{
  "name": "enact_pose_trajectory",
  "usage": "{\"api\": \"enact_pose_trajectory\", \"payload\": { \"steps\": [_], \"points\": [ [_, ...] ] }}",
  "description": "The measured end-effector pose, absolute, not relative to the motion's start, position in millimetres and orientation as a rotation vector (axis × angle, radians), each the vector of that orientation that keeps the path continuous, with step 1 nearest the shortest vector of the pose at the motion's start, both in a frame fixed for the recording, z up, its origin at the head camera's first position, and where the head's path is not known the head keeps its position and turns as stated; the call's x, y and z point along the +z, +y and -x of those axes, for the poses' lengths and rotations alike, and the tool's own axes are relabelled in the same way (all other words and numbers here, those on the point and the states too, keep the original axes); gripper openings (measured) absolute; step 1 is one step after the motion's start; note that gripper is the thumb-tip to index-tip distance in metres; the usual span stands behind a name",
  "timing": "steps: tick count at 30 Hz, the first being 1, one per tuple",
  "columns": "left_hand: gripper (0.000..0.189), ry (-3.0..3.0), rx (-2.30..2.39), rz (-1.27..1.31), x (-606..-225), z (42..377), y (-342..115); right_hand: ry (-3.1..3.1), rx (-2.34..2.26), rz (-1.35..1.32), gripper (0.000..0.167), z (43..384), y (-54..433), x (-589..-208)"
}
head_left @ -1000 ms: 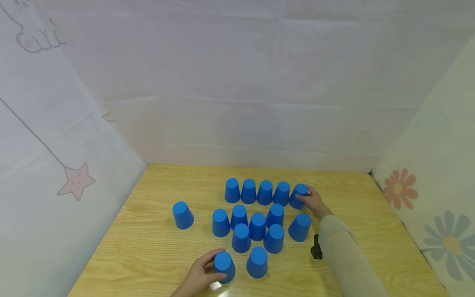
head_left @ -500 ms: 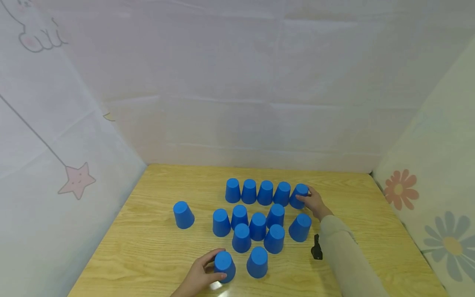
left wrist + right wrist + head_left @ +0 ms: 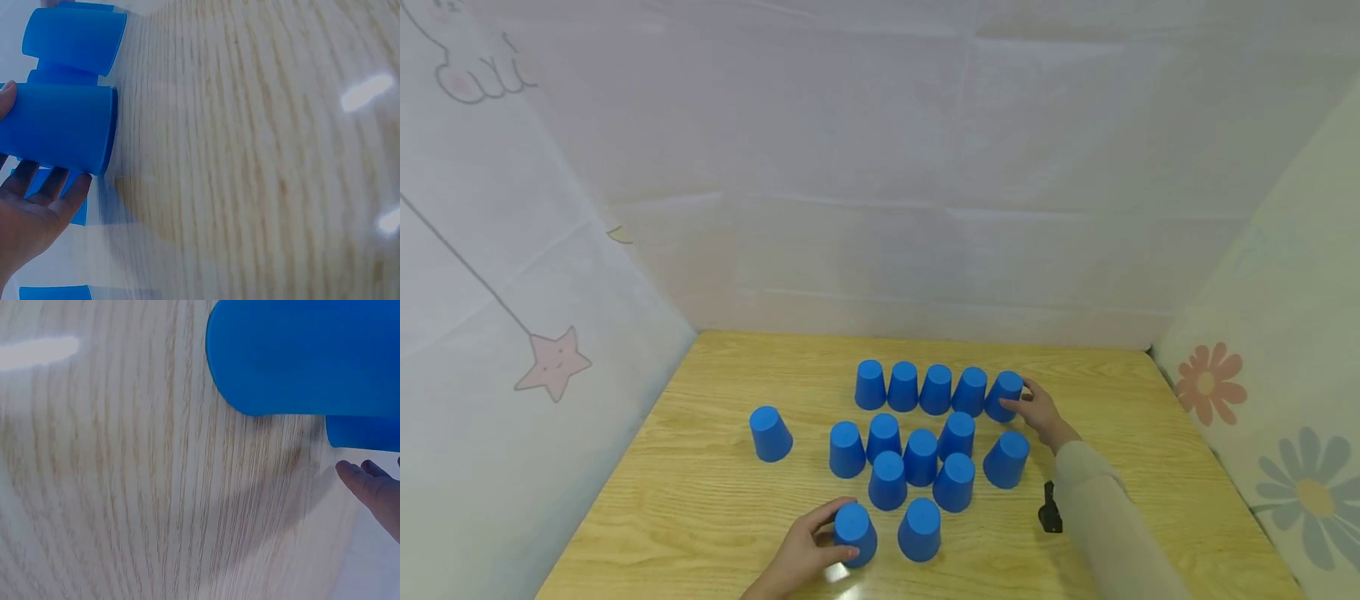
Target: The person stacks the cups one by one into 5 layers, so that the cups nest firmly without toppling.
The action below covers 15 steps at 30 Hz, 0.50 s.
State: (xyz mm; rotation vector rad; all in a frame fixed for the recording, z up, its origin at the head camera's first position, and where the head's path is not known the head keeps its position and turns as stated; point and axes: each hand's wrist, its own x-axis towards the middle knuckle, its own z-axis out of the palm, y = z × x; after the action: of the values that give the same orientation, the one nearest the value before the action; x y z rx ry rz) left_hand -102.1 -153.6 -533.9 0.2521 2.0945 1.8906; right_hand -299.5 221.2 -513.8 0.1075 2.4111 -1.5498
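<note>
Upside-down blue plastic cups stand in loose rows on the wooden table (image 3: pixel 700 500). My left hand (image 3: pixel 801 550) holds the nearest cup (image 3: pixel 856 537), thumb on one side and fingers on the other; in the left wrist view the fingertips (image 3: pixel 78 187) touch that cup's wall (image 3: pixel 56 128). At the right end of the back row, my right hand (image 3: pixel 1037 412) is beside a cup (image 3: pixel 1002 398), its thumb overlapping the side. Through the right wrist view, its fingers (image 3: pixel 369 484) look straight, with a gap to the cup (image 3: pixel 362 432); the thumb is hidden there.
One cup (image 3: pixel 771 434) stands apart on the left. Another cup (image 3: pixel 920 531) is right of the held one, and a cup (image 3: pixel 1006 460) stands below my right wrist. A small black object (image 3: pixel 1050 508) is by the right sleeve. Fabric walls (image 3: pixel 925 208) enclose the table's back and sides.
My right hand has drawn slightly right from the back-row cup, and the black object near the sleeve has shifted right too. The left hand's cup has moved up in the view very slightly.
</note>
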Motion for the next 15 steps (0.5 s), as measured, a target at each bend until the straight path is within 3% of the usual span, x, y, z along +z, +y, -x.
{"api": "enact_pose_trajectory", "payload": {
  "steps": [15],
  "points": [
    [0.056, 2.129, 1.916, -0.299, -521.4, 109.3, -158.5, 2.397, -1.552, -0.013, 0.076, 283.1, 240.5, -516.9]
  ]
}}
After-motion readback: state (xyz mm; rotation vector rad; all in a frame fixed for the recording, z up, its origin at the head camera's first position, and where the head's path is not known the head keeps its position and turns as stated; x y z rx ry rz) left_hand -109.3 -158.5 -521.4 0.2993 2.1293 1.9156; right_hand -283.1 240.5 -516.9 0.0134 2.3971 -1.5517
